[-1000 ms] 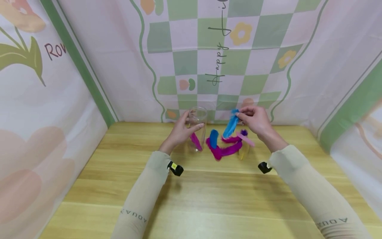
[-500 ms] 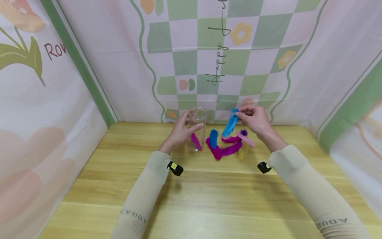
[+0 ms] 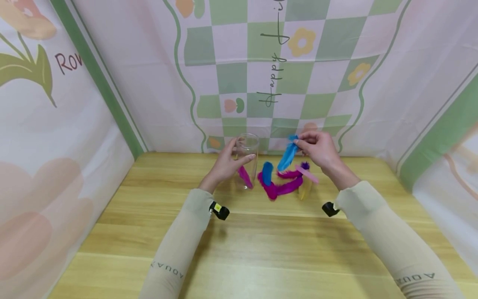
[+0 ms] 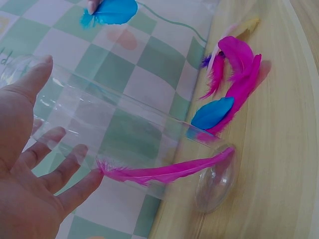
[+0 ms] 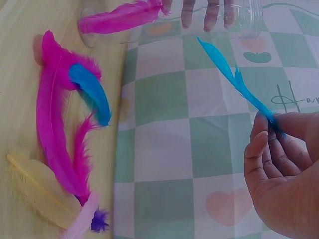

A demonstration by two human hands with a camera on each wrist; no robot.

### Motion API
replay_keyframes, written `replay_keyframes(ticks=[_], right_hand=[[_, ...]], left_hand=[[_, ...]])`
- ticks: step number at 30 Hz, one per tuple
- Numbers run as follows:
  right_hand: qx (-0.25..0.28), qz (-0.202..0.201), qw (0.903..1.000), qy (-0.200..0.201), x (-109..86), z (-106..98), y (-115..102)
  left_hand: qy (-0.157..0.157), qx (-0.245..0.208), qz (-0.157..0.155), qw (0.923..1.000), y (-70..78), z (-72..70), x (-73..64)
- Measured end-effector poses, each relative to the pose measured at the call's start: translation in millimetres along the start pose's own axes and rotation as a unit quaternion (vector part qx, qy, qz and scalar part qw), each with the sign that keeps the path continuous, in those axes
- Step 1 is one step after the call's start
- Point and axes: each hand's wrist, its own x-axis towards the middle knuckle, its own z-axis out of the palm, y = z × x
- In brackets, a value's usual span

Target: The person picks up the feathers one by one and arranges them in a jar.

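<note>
Feather (image 3: 288, 158) is in my right hand (image 3: 319, 148): narrow pinch, thumb against fingertips at the downy end, blade hanging down and slightly left. It's off the table (image 3: 231, 249), right of the clear cylinder (image 3: 253, 171) and apart from it. Left hand (image 3: 225, 164) is wrapped round that cylinder, thumb on the near side; it stands upright.

How I'd run this hold: pinch only as hard as needed, since the down probably mats if squeezed. Grip the shaft, not the fluff. Keep the wrist quiet; something this light should flutter at any quick move. Left side: steady, no squeeze, because a tall narrow base likely tips easily.

Looks: bright blue, fluffy at my fingers, smooth and broad toward the rounded free end. Edge-on from the right wrist it's thin and gently bent, with one strand split off the side. A magenta feather (image 3: 245, 177) leans inside the cylinder, fluffy end up. Nearby on the table: second blue feather (image 3: 267, 173), magenta feathers (image 3: 291, 186), pale pink feather (image 3: 307, 174), yellow feather (image 3: 305, 190), purple tuft (image 3: 305, 166).
</note>
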Motion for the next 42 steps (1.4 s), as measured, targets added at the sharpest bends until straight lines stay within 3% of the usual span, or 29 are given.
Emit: replay_keyframes(ticks=[42], right_hand=[[0.002,-0.011,0.9999,-0.007,-0.1,4,-12]], left_hand=[[-0.003,-0.007,-0.016,0.9998,2.7,-1.1,-0.7]])
